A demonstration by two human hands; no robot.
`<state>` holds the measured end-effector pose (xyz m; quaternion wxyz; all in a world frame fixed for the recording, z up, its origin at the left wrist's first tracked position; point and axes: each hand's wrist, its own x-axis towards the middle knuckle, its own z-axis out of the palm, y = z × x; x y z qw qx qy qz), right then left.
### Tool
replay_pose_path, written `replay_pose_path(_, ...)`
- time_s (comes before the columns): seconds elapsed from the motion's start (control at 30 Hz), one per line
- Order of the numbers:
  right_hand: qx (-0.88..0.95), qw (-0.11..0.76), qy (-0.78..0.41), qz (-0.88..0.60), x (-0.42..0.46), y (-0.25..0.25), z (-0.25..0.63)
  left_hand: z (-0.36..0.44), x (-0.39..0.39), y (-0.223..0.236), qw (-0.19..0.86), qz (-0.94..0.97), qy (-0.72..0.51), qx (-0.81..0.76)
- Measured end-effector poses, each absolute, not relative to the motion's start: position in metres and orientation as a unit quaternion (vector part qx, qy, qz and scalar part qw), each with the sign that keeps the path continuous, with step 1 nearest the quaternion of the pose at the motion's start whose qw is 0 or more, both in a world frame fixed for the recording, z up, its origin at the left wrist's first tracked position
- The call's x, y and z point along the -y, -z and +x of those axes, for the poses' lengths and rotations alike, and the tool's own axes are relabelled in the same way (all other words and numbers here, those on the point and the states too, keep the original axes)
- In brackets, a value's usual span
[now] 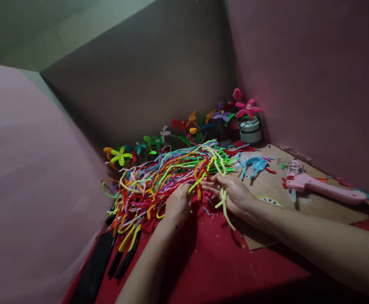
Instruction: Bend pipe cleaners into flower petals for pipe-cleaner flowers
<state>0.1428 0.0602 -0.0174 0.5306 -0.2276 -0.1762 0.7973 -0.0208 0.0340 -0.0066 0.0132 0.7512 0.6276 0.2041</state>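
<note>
Pale yellow pipe cleaners (223, 198) are held in my right hand (233, 195), their ends hanging below the palm and rising above the fingers. My left hand (178, 204) is closed around a bright yellow pipe cleaner (198, 184), which slants up and to the right between the two hands. The fingertips of my right hand reach toward this yellow piece; whether they touch it I cannot tell. Just behind both hands lies a large heap of multicoloured pipe cleaners (165, 169).
Yellow-and-black pliers (129, 249) lie at the front left of the red table (216, 261). A pink glue gun (323, 188) rests on a cardboard sheet (266, 236) at right, near bundled blue pieces (255, 164). Pipe-cleaner flowers (247, 109) and a white container (250, 131) stand along the back.
</note>
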Motion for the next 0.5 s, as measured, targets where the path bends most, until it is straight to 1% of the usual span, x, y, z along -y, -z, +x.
replay_pose_path(0.07,0.182,0.528,-0.796,-0.235,-0.059,0.017,0.143,-0.024,-0.032,-0.001,-0.037,0.747,-0.184,-0.638)
replay_pose_path(0.23,0.224,0.503,-0.792,-0.263,-0.059,0.02,0.143,-0.03,-0.033,-0.047,-0.15,0.641,-0.248,-0.711)
replay_pose_path(0.37,0.255,0.482,-0.792,-0.275,-0.059,0.025,0.143,-0.031,-0.051,-0.074,-0.247,0.598,-0.2,-0.736)
replay_pose_path(0.43,0.274,0.479,-0.788,-0.271,-0.059,0.027,0.144,-0.031,-0.066,-0.072,-0.243,0.599,-0.192,-0.738)
replay_pose_path(0.5,0.296,0.477,-0.784,-0.267,-0.059,0.028,0.144,-0.033,-0.082,-0.062,-0.181,0.63,-0.194,-0.73)
